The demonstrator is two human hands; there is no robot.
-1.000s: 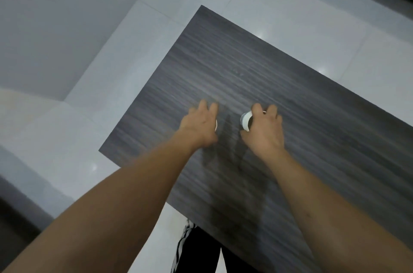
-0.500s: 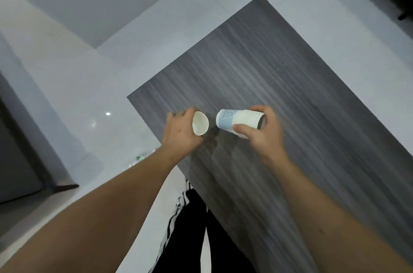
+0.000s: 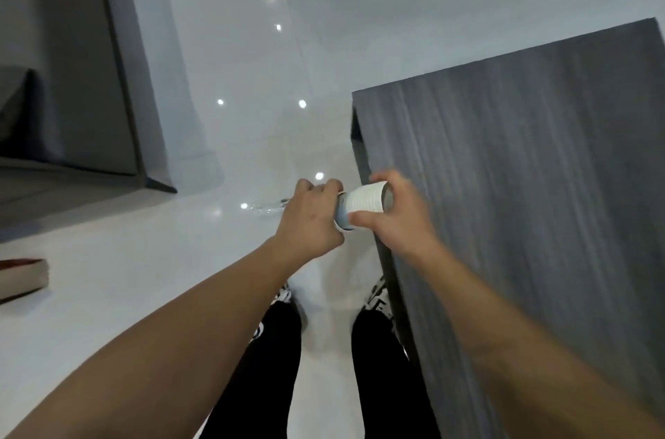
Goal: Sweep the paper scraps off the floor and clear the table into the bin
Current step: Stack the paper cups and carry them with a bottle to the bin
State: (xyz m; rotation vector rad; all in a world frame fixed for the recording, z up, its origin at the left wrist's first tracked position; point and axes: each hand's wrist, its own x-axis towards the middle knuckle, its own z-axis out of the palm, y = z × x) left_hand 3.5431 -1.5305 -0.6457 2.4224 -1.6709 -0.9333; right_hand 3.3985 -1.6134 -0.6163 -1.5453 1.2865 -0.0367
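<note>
We held a stack of paper cups [image 3: 367,202] on its side between our two hands. Our right hand [image 3: 403,219] was wrapped around the white ribbed end, with the thumb under it and the fingers over the top. Our left hand [image 3: 309,219] was curled around the blue end, close up against the right hand. We could not see inside the cups. The cups were in the air, just past the near corner of the dark wood tabletop [image 3: 532,186], which lay to the right of our hands. Under our hands was the shiny white floor [image 3: 144,276] and our black trousers [image 3: 273,366]. Far to the left of our hands, a book [image 3: 21,276] lay on the floor.
</note>
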